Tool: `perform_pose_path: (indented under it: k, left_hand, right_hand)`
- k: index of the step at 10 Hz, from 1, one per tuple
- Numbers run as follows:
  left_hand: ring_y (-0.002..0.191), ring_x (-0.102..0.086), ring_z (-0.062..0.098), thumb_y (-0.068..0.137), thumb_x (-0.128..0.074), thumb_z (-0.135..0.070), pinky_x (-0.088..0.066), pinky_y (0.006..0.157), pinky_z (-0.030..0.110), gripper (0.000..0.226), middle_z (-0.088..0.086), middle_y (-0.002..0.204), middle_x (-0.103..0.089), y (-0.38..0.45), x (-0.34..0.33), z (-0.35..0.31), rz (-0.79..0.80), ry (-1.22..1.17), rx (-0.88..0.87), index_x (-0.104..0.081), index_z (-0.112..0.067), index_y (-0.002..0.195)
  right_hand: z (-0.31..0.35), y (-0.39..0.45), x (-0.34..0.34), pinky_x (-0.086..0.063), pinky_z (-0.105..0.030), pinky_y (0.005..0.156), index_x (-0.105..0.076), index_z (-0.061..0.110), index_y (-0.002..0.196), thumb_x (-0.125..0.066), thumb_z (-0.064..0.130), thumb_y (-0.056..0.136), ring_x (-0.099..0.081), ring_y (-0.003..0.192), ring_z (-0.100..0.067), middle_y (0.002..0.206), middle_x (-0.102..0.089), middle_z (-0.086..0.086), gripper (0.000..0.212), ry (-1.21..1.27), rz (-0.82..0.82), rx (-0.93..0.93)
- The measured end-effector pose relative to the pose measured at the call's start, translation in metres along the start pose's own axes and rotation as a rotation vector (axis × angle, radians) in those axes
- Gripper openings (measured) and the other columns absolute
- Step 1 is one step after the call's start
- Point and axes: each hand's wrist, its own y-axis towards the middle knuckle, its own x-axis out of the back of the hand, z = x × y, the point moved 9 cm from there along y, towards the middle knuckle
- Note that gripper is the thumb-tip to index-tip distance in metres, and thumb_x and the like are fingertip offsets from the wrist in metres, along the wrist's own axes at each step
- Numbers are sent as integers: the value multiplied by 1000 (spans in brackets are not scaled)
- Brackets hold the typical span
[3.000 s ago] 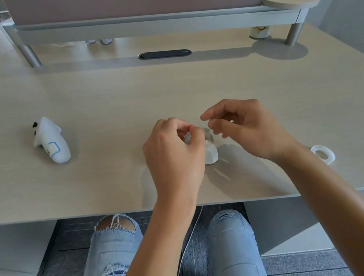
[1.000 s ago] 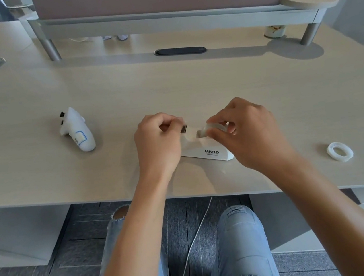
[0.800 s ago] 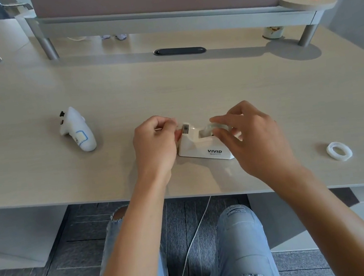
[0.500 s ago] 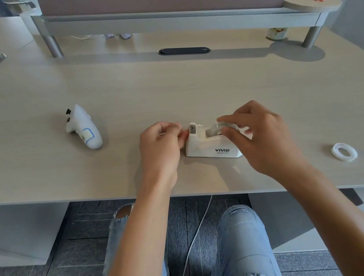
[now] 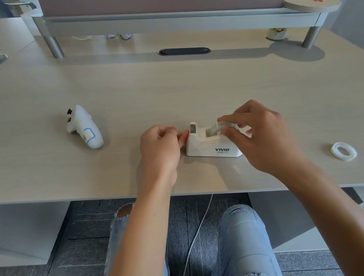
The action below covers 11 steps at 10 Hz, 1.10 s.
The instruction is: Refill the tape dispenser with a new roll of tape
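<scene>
While the right hand (image 5: 262, 133) pinches the tape roll (image 5: 221, 126) over the dispenser (image 5: 210, 145) cradle, the curled left hand (image 5: 160, 148) steadies its cutter end.

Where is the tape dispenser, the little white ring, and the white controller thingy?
tape dispenser (image 5: 210, 149): head view, on its white front side by the VIVID print.
white ring (image 5: 335, 148): head view, on its left band.
white controller (image 5: 86, 130): head view, on its body's middle.
</scene>
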Motion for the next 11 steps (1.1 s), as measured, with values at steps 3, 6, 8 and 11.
perform_pose_path:
  k: [3, 6, 8, 11]
  left_hand:
    - [74, -70, 31, 78, -58, -21, -59, 66, 42, 19, 5, 68, -74, -2, -2, -15, 19, 637, -238, -72, -10, 70]
    - [61, -35, 17, 70, -58, -19, -29, 56, 31, 26, 13, 60, -47, 0, -5, -23, 20, 675, -311, -67, 5, 64]
    - [75, -59, 24, 77, -70, -18, -49, 74, 27, 21, 6, 78, -65, 1, 2, -20, -40, 653, -289, -72, 1, 85]
    - [81, -70, 14, 92, -62, -8, -55, 83, 25, 16, -3, 87, -76, -18, 19, -32, -85, 520, -450, -76, -15, 96]
  right_hand:
    - [1, 2, 1, -60, -46, 80, -80, 41, 110, -68, 38, 97, -66, 94, -17, 103, -62, 11, 18, 1, 47, -33]
    - [-3, 2, 2, -54, -27, 80, -81, 36, 112, -70, 34, 96, -66, 93, -12, 107, -64, 12, 19, 78, 80, -102]
    - [-9, -1, 0, -39, -12, 71, -79, 36, 117, -69, 33, 98, -63, 96, -5, 112, -62, 12, 22, 149, 127, -187]
    - [-13, -2, 12, -45, -6, 78, -73, 30, 129, -73, 28, 96, -68, 103, -5, 121, -70, 9, 33, 243, 117, -237]
